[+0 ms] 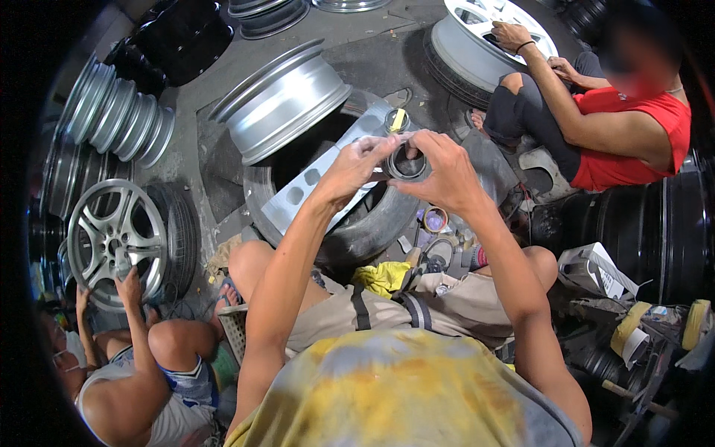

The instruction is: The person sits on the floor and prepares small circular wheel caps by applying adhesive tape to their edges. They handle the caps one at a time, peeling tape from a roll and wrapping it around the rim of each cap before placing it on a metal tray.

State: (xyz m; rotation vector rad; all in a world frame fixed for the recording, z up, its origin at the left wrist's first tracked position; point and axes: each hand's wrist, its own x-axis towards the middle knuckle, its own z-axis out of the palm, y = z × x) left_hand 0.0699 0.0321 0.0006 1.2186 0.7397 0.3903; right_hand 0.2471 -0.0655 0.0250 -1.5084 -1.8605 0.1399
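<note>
Both hands are raised in front of me around a small grey ring (407, 176) with an open middle. My right hand (445, 170) is closed on it, thumb and fingers curved about its right side. My left hand (354, 170) is closed at its upper left, fingertips meeting those of the right hand. Just beyond them is a round thing with a yellow strip (398, 119), its kind unclear. Beneath my hands, a pale grey board with round holes (316, 177) lies across a tire (346, 246). A silver wheel rim (287, 108) leans on the tire's far left.
At right, a person in red (625, 134) handles a white wheel (488, 41) on a tire. Another person (141, 380), lower left, holds a spoked wheel (119, 242). Stacked rims (119, 112) stand behind. A yellow cloth (382, 277) and tape roll (434, 219) lie near my legs.
</note>
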